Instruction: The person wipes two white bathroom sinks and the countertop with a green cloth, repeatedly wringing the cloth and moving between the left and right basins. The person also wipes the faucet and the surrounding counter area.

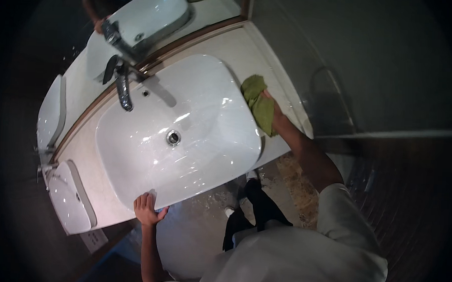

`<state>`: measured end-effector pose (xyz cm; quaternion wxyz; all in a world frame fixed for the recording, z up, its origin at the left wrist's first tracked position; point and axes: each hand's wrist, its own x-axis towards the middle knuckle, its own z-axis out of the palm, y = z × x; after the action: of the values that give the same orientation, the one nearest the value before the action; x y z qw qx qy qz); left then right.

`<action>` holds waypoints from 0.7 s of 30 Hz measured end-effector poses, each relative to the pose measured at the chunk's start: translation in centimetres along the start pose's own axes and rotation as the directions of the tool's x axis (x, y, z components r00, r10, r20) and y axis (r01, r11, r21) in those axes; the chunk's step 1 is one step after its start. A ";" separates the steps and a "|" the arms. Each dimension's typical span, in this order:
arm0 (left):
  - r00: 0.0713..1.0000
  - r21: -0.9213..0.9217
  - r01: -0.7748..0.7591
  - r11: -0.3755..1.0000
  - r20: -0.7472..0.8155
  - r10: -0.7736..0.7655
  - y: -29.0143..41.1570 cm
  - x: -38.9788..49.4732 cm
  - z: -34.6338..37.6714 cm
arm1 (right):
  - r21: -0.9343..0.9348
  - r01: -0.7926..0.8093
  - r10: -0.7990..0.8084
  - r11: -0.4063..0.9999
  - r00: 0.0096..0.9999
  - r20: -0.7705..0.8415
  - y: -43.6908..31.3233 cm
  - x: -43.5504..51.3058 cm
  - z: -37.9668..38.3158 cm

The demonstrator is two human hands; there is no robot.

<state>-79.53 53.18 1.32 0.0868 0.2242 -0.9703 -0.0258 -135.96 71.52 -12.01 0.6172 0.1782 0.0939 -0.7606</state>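
My left hand (146, 209) rests on the front rim of a white ceramic vessel sink (211, 140), fingers over the edge and thumb apart, holding nothing. At the sink's right side, my right hand (272, 105) presses a green cloth (264, 110) onto the pale countertop (230, 43); the cloth partly covers the fingers. A metal drain (173, 138) lies in the middle of the basin, with a small overflow hole (145, 93) near the back. The chrome faucet (124, 89) reaches over the sink's back left, and no water is seen running from it.
A mirror (213, 8) behind the counter reflects the sink, faucet and an arm. A second white sink (70, 198) stands at the counter's left end. A dark wall (350, 63) borders the right. The floor (207, 216) shows wet-looking patches below.
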 end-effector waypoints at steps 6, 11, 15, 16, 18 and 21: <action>0.999 0.035 -0.014 0.999 0.048 0.012 -0.2 0.3 -0.4 | -0.376 0.037 -0.019 0.926 0.999 0.050 -1.5 6.8 6.5; 0.993 0.017 0.030 0.999 0.116 -0.032 -0.3 0.1 -0.7 | -0.299 0.064 -0.046 0.952 0.997 0.066 -3.3 13.7 8.6; 0.988 0.031 0.026 0.999 0.152 -0.030 -0.4 -0.1 -0.6 | -0.719 0.428 0.022 0.547 0.851 0.524 -6.4 20.0 9.0; 0.994 0.050 0.001 0.999 0.113 -0.007 -0.4 -0.2 -0.6 | -0.614 0.380 0.165 0.692 0.744 0.647 -7.0 21.5 9.1; 0.994 0.063 0.005 0.998 0.105 -0.012 -0.4 -0.3 -0.6 | -0.501 0.072 0.299 0.862 0.728 0.617 -8.2 23.9 8.8; 0.998 0.079 0.013 0.997 0.064 -0.018 -0.5 -0.4 -0.3 | -0.494 0.228 -0.047 0.839 0.935 0.352 -9.0 24.7 7.6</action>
<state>-78.90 52.87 1.52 0.0466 0.2340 -0.9711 0.0043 -150.21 48.35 -15.27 0.5920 -0.1334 0.2084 -0.7671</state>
